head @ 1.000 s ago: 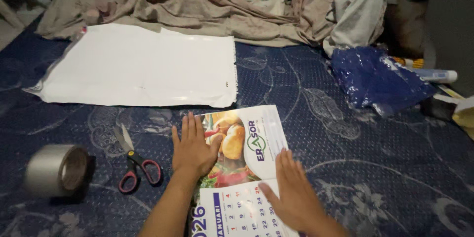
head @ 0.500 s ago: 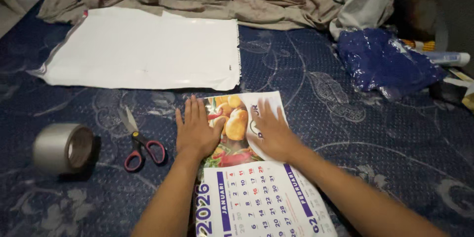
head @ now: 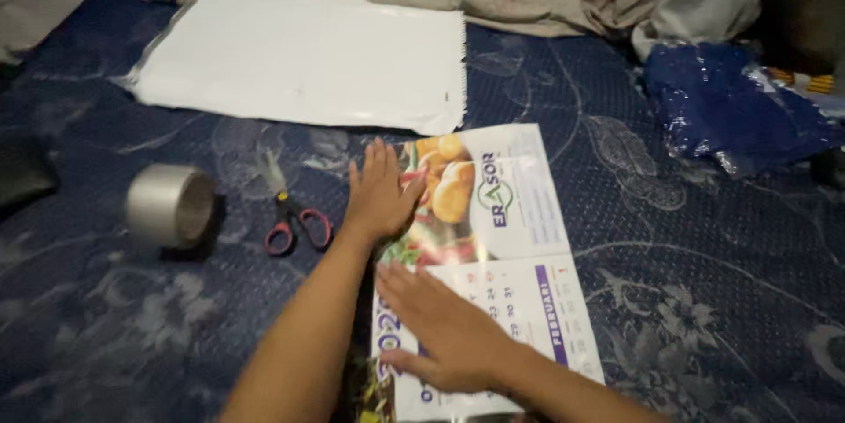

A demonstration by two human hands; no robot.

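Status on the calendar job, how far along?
Done: calendar lies folded on the blue mattress. In hand: left hand and right hand press it flat. Left: scissors, tape roll and white sheet lie untouched.

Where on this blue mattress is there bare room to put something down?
Bare patches: right of the calendar, below the blue plastic bag; and bottom left, below the tape roll. Crowded: between tape roll, scissors and left hand, and along the white sheet.

2 bare forearms and hands, left (head: 380,194) and right (head: 444,335), no sleeves, rings or watch.
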